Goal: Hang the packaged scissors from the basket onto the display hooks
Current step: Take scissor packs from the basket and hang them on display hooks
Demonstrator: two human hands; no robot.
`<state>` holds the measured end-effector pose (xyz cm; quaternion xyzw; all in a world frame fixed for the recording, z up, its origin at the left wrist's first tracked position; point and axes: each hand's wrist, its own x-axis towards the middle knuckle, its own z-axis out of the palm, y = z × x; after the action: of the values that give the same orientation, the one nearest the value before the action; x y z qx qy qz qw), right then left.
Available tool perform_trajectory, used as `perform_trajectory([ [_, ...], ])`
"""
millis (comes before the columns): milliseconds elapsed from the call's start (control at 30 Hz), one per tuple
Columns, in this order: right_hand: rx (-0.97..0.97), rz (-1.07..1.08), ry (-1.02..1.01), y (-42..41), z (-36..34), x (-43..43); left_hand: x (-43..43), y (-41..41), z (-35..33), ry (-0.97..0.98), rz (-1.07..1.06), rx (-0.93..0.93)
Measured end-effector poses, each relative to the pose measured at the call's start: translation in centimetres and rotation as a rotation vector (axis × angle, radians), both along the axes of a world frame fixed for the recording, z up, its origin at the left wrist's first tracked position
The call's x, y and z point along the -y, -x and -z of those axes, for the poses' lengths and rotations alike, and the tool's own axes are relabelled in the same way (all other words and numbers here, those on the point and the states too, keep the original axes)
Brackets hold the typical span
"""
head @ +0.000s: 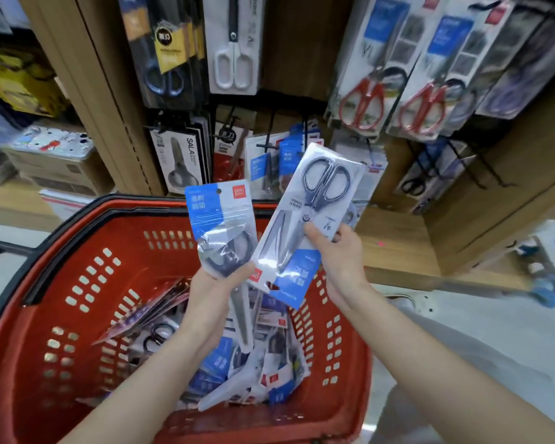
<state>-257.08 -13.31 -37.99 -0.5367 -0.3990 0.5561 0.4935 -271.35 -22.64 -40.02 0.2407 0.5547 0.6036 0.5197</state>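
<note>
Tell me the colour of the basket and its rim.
The basket is red, its rim black; the head view shows it best.

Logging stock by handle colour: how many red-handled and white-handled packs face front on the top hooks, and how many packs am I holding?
Red-handled packs: 2
White-handled pack: 1
Held packs, one in left hand, one in right hand: 2
Total: 5
</note>
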Motion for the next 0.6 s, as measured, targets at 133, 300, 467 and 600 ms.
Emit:
perform_trajectory([
  [133,-0.199,0.079,0.101,-1.0,-1.3,0.2,-0.4,-1.2,-1.1,0.013,0.022,0.020],
  [300,-0.152,-0.059,0.228,-3.2,-0.9,0.4,-1.5,-2.3,-2.5,0.003,-0.086,-0.150],
  [467,0.067,-0.382,0.377,-6.9,-1.4,1.8,-3.5,-2.6,-5.2,-0.092,-0.081,-0.448],
  [600,0.715,-0.310,-0.136,-9.0,-2.4,2.4,-4.6,-3.1,-7.0,-0.196,0.014,-0.606],
])
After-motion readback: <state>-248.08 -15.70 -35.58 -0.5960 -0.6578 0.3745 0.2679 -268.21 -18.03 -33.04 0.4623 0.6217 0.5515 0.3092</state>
